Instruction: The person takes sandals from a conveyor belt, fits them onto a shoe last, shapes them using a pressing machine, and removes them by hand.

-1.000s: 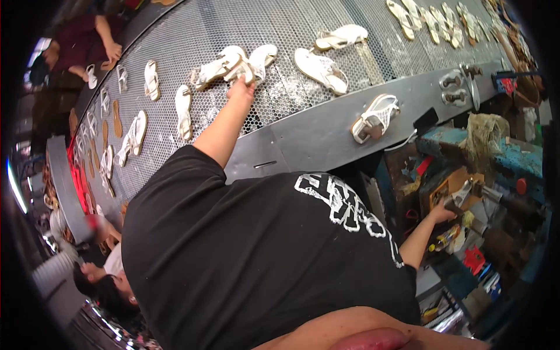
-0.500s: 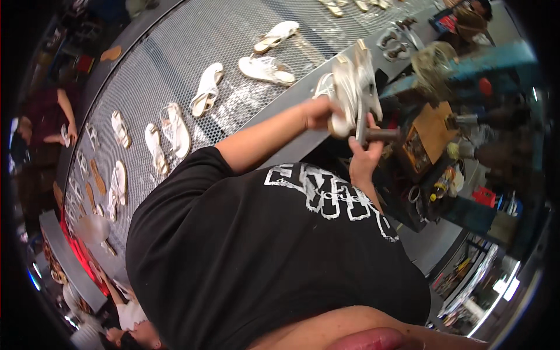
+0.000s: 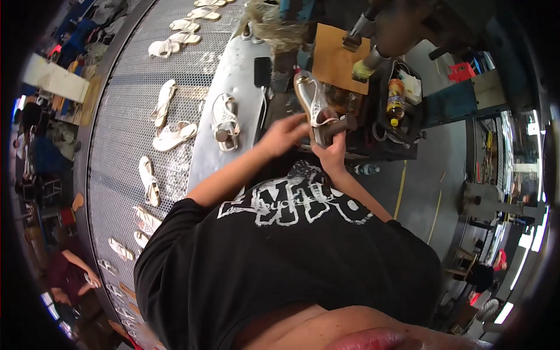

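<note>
A white strappy sandal [image 3: 307, 93] is held up in front of me, toe away and sole edge toward the left. My right hand [image 3: 331, 154] is closed at its heel end. It also grips what looks like a hammer with a thick, brown, round-faced head [image 3: 341, 125]; most of its handle is hidden. My left hand [image 3: 284, 135] is at the sandal's left side, fingers stretched out and slightly blurred. Whether the fingertips touch it, I cannot tell. Another white sandal [image 3: 225, 122] rests on the metal ledge [image 3: 201, 163] to the left.
Several white sandals stand on the mesh surface [image 3: 125, 111] at the left. A black phone [image 3: 262, 72] lies on the ledge. Beyond my hands are brown cardboard [image 3: 338, 55], a machine arm [image 3: 373, 23] and a dark bin with a bottle [image 3: 395, 100]. A person [image 3: 76, 271] works at far left.
My view has turned right, toward the machine and bin. My left hand has moved back from its hold around the white footwear; the right still holds the hammer-like tool.
</note>
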`<state>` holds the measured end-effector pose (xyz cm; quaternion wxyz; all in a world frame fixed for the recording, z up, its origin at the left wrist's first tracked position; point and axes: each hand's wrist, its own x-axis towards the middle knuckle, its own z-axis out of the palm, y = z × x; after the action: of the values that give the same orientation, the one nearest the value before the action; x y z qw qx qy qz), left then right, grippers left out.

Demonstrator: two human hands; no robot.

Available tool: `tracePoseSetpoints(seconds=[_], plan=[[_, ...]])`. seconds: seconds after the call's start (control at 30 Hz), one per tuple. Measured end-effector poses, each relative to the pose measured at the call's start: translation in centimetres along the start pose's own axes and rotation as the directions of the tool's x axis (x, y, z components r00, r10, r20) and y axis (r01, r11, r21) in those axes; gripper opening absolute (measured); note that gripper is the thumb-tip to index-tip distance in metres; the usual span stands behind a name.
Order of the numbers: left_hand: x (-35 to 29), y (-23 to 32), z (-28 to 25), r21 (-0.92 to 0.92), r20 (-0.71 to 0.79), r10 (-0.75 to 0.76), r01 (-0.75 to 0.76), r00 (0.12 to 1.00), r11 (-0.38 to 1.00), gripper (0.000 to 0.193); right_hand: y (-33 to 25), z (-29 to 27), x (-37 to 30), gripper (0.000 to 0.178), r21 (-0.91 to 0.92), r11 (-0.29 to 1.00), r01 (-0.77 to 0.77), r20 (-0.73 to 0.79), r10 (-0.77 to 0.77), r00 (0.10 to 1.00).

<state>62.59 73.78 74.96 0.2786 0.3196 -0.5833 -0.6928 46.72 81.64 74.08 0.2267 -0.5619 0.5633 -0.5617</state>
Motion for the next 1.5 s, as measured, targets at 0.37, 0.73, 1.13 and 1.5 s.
tracePoseSetpoints(seconds=[0.37,0.73,1.13,1.5], plan=[[-9.8,-14.5,-30.8,0.91,-0.382,-0.264,0.411,0.886,0.062,0.075,12.8,-2.8,12.6,0.081,-0.596,0.767,-0.237,-0.13,0.199,0.971],[-13.3,-0.3,-35.2,0.664,-0.609,0.424,0.139,0.671,0.734,0.076,4.7,18.4,-6.2,0.054,-0.224,0.916,-0.332,0.513,0.401,0.759],[-26.5,-11.1,-14.2,-0.827,-0.427,-0.344,-0.208,0.836,0.522,0.05,2.5,28.1,-3.6,0.071,-0.168,0.971,-0.17,0.338,0.219,0.915],[-2.8,-3.1,-16.1,-0.572,-0.463,-0.085,-0.224,0.882,0.789,0.037,-7.4,5.5,-1.4,0.053,0.282,0.95,-0.133,0.55,-0.046,0.834]])
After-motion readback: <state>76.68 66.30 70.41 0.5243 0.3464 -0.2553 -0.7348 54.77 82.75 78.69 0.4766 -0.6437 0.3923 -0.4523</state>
